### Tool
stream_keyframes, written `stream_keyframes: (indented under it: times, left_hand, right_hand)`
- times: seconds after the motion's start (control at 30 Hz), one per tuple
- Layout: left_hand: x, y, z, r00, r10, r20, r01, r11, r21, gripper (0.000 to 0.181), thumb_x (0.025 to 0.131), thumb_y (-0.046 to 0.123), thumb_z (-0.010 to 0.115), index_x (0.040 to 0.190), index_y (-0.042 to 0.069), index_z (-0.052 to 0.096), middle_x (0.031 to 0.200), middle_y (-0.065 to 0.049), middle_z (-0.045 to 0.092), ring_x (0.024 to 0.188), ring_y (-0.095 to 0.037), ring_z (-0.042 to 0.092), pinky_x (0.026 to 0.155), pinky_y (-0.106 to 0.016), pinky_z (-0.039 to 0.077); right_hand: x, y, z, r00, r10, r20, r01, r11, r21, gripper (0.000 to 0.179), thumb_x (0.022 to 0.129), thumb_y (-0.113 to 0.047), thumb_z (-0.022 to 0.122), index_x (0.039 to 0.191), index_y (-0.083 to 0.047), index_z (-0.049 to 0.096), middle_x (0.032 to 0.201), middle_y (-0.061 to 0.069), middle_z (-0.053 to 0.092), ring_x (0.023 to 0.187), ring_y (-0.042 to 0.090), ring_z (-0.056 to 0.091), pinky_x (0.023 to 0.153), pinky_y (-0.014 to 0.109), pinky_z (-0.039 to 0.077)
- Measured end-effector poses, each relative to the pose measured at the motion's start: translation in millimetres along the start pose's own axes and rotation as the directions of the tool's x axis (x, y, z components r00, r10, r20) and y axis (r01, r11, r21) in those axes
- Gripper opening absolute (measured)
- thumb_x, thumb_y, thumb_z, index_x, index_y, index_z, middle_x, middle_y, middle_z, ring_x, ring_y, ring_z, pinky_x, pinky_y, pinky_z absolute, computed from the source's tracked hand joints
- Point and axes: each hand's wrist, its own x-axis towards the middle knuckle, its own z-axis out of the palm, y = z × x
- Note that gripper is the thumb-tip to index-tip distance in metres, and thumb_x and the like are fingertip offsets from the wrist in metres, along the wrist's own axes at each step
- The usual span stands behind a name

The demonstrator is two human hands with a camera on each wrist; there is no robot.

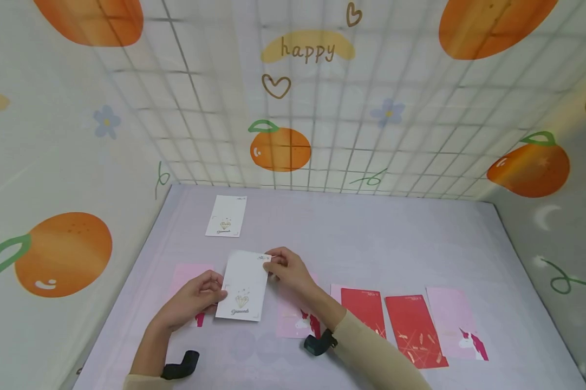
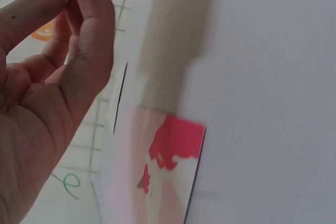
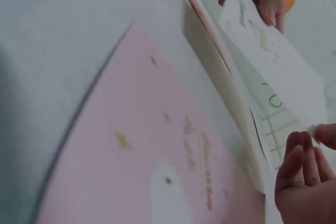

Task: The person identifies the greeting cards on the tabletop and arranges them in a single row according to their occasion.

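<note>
Both hands hold up a white card printed with a gold diamond and the word "Diamonds". The left hand pinches its lower left edge between thumb and fingers. At the upper right corner, the right hand has the card between thumb and fingertips. In the right wrist view the card stretches tilted between the two hands, raised over the table. A pink card lies partly hidden behind the left hand. Beneath the right forearm is another pink card with a unicorn picture.
A matching white card lies toward the table's back left. To the right are two red cards, one overlapping a pink card, and a pink unicorn card. Fruit-patterned cloth hangs around the table.
</note>
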Motion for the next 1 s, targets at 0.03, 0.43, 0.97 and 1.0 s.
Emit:
stream_keyframes:
  times: [0.03, 0.43, 0.97, 1.0]
  left_hand:
    - [0.9, 0.8, 1.1, 1.000, 0.003, -0.006, -0.003, 1.000, -0.002, 0.037, 0.094, 0.018, 0.071, 0.117, -0.003, 0.051, 0.100, -0.021, 0.059, 0.091, -0.032, 0.067, 0.076, -0.037, 0.058]
    - [16.1, 7.4, 14.6, 0.985, -0.010, -0.173, -0.009, 0.994, -0.108, 0.038, 0.094, 0.018, 0.072, 0.119, 0.000, 0.051, 0.105, -0.020, 0.060, 0.095, -0.031, 0.065, 0.076, -0.034, 0.057]
    - [23.9, 6.1, 23.4, 0.982, -0.028, -0.187, -0.003, 0.986, -0.164, 0.039, 0.094, 0.017, 0.072, 0.123, 0.001, 0.051, 0.105, -0.018, 0.060, 0.095, -0.030, 0.067, 0.076, -0.036, 0.058]
    - [23.8, 6.3, 23.5, 0.982, -0.029, -0.188, -0.002, 0.987, -0.161, 0.040, 0.094, 0.018, 0.072, 0.123, 0.001, 0.051, 0.105, -0.018, 0.059, 0.095, -0.030, 0.067, 0.076, -0.036, 0.058]
  right_hand:
    - [-2.1, -1, 0, 1.000, 0.005, 0.000, -0.005, 1.000, 0.014, 0.031, 0.093, -0.012, 0.070, 0.120, -0.002, 0.061, 0.092, 0.006, 0.069, 0.074, 0.017, 0.061, 0.065, 0.027, 0.052]
    - [-30.7, -5, 5, 1.000, 0.017, -0.021, -0.016, 0.999, 0.029, 0.033, 0.091, -0.012, 0.072, 0.122, -0.006, 0.060, 0.100, 0.008, 0.067, 0.080, 0.021, 0.063, 0.066, 0.030, 0.054]
    - [-40.4, -2, 0, 1.000, 0.003, -0.030, -0.003, 1.000, 0.024, 0.031, 0.092, -0.006, 0.070, 0.121, -0.005, 0.060, 0.097, 0.010, 0.064, 0.076, 0.019, 0.059, 0.064, 0.025, 0.052]
    - [-40.4, -3, 0, 0.999, 0.005, -0.032, -0.005, 1.000, 0.020, 0.031, 0.092, -0.005, 0.070, 0.121, -0.004, 0.060, 0.098, 0.012, 0.065, 0.076, 0.019, 0.059, 0.063, 0.026, 0.052]
